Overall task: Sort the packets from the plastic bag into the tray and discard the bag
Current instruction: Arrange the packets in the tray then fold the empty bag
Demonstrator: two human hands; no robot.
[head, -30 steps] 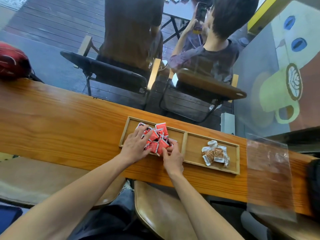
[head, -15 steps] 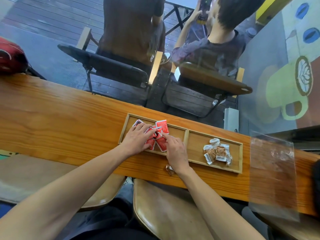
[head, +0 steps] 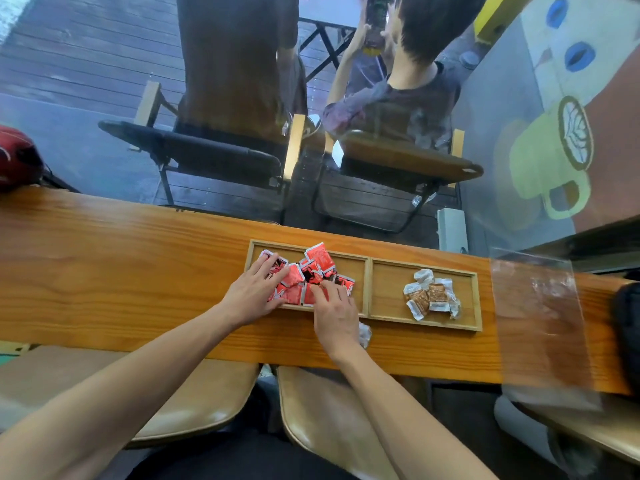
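A two-compartment tray [head: 369,289] sits on the counter [head: 121,271] in front of me, nearer its far edge, set toward its right end. In the tray's left compartment lies a heap of packets [head: 313,271]; my left hand [head: 254,294] rests flat on the heap's left side and my right hand [head: 334,311] on its near right side. In the right compartment lies a smaller pile of packets [head: 431,297]. One stray packet [head: 364,336] lies on the counter just before the tray's near rim, beside my right wrist. The plastic bag [head: 540,327] lies to the right of the tray, overhanging the counter's near edge.
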